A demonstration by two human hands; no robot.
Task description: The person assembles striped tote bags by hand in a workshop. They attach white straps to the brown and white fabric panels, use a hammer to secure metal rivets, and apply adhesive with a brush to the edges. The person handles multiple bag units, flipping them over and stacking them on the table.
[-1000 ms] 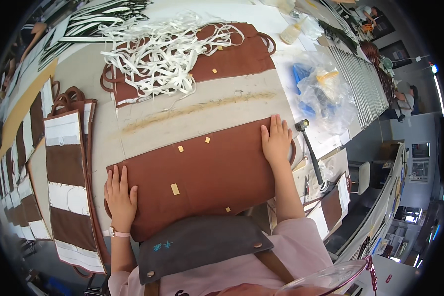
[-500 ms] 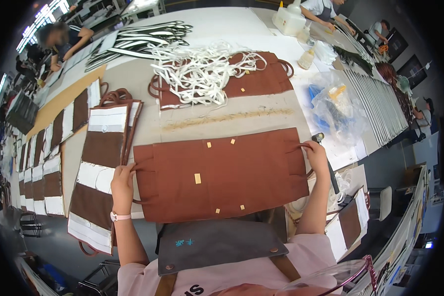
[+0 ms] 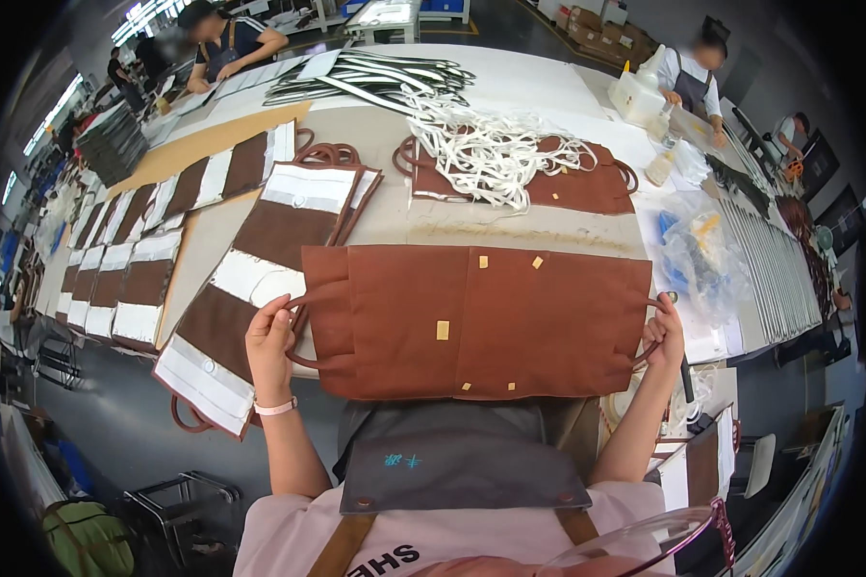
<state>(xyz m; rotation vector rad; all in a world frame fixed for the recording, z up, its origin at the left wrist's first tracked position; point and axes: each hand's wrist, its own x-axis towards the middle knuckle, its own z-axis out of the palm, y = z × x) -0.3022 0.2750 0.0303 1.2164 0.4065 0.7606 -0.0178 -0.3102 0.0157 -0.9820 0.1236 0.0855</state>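
Note:
A wide reddish-brown leather bag panel (image 3: 404, 322) is stretched out before me, with a looped handle at each short end and several small pale-yellow tape bits on its face. My left hand (image 3: 271, 344) is closed on the left handle (image 3: 305, 362). On the other end, my right hand (image 3: 666, 332) grips the right handle (image 3: 642, 358). The panel hangs at the table's near edge, over my grey apron (image 3: 462, 466). Just left of it lies a stack of brown-and-white bag panels (image 3: 279, 226) with handles.
White cords (image 3: 491, 154) lie tangled on another brown panel (image 3: 597, 178). Dark straps (image 3: 375, 77) lie farther back. A clear plastic bag (image 3: 702, 250) and a glue bottle (image 3: 659, 168) are on the right. More panels (image 3: 149, 279) line the left. Two co-workers (image 3: 226, 48) work across the table.
My view has swung left, so the scene sits farther right in the picture. The panel is raised slightly and pulled taut between my hands, which still hold both handles.

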